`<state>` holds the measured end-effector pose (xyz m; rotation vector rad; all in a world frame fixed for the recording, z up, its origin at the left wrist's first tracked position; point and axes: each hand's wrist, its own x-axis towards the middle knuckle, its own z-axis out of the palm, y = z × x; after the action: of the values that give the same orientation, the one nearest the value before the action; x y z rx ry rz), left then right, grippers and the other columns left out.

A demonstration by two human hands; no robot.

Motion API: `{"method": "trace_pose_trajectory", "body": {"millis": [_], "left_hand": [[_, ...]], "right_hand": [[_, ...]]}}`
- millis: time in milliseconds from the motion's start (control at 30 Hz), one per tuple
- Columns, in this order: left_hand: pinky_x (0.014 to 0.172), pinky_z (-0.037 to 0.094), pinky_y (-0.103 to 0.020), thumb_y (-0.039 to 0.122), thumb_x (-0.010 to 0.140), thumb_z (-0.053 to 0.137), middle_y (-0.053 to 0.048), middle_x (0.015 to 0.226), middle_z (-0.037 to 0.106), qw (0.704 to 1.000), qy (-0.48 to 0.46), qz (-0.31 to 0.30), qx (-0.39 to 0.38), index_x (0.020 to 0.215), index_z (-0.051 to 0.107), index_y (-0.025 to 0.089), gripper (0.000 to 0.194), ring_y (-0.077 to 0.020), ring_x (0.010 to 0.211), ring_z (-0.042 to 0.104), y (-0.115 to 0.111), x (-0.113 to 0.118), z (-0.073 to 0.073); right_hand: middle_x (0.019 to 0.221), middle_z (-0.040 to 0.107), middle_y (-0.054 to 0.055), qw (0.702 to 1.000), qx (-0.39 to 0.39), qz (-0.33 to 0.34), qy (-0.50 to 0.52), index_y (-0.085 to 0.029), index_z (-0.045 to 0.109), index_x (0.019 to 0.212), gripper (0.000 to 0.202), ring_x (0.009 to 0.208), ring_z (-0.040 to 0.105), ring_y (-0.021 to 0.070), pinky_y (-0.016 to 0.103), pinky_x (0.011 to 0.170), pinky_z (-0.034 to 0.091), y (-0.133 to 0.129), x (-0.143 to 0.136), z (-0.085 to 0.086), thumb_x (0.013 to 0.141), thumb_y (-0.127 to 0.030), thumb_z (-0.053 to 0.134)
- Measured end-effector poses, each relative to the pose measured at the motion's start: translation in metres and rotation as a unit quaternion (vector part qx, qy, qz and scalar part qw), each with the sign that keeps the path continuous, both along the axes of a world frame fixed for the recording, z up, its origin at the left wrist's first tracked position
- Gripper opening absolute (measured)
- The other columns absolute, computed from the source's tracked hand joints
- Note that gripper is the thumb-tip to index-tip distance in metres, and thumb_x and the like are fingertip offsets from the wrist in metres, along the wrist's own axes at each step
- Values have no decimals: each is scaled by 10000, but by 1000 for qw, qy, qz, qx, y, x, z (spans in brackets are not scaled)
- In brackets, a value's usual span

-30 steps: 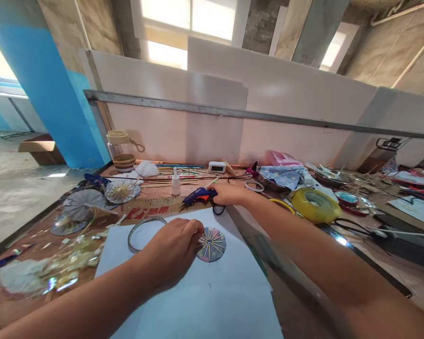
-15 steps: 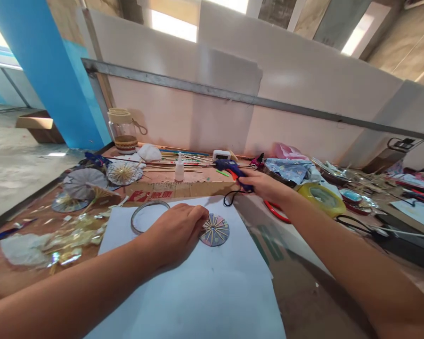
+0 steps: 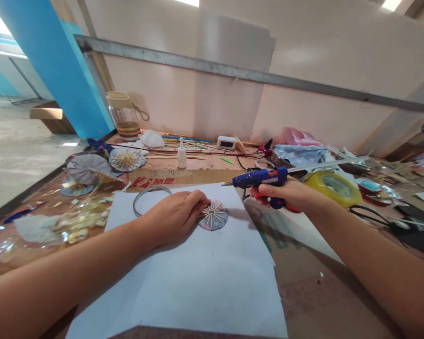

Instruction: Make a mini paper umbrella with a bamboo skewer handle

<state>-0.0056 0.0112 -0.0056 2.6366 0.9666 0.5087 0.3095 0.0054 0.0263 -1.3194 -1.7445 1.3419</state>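
Note:
My right hand (image 3: 282,194) is closed round the grip of a blue hot glue gun (image 3: 259,178), whose nozzle points left above the white paper (image 3: 212,278). A clear glue stick (image 3: 325,163) juts from the back of the gun. Bent over the paper, my left hand (image 3: 178,214) pinches the left edge of a small round disc (image 3: 214,216), bluish and patterned, with thin pale sticks radiating from its centre. Its fingertips are partly hidden. Just behind my left hand lies a thin ring (image 3: 151,200) on the paper.
Pleated paper discs (image 3: 88,169) and shiny scraps (image 3: 70,212) lie at left. Toward the wall stand a glass jar (image 3: 127,117), a small clear bottle (image 3: 181,154) and a white digital clock (image 3: 226,142). A yellow tape roll (image 3: 334,188) sits at right beside black cables.
My right hand has brought the glue gun nearer and turned it, so its nozzle points left toward the disc. My left hand stays on the disc. The camera has tilted downward.

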Motion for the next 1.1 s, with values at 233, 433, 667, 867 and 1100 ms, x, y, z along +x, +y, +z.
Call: {"method": "trace_pose_trajectory", "body": {"millis": [233,433,667,867,1100], "left_hand": [[789,509,-355,336,1033,306,-53,1045,723,1000,-5,7,-26,1128,523,210,268,-219,893,691,0,-1,3],[806,518,-342,328,1029,326,-70,1136,716,999,10,-34,-39,1190,506,213,268,-223,962,697,4,-1,-2],[908,512,-356,298,1022,350,-77,1218,690,999,-2,-49,4,1209,525,207,271,-221,1082,665,3,0,-2],[892,533,-375,313,1028,342,-88,1192,699,998,5,-62,-17,1220,527,204,289,-231,1078,671,3,1,-3],[880,531,-371,298,1021,348,-84,1133,713,998,3,-58,-27,1207,543,209,284,-233,1051,678,3,0,-2]], "right_hand": [[788,708,10,968,71,47,-235,-242,732,904,353,746,642,222,304,618,493,-16,-16,14,750,-560,727],[749,673,7,962,76,92,-247,-240,710,887,320,702,614,210,296,586,459,-19,-25,14,814,-548,663],[708,665,-9,960,84,75,-255,-244,697,825,320,676,603,195,283,583,447,-18,-25,13,788,-561,670],[709,647,-6,961,86,84,-248,-243,694,819,304,664,587,189,275,558,422,-20,-29,14,801,-544,656],[713,656,6,958,72,70,-269,-263,694,837,272,660,591,214,314,562,439,-22,-30,12,800,-533,681]]}}
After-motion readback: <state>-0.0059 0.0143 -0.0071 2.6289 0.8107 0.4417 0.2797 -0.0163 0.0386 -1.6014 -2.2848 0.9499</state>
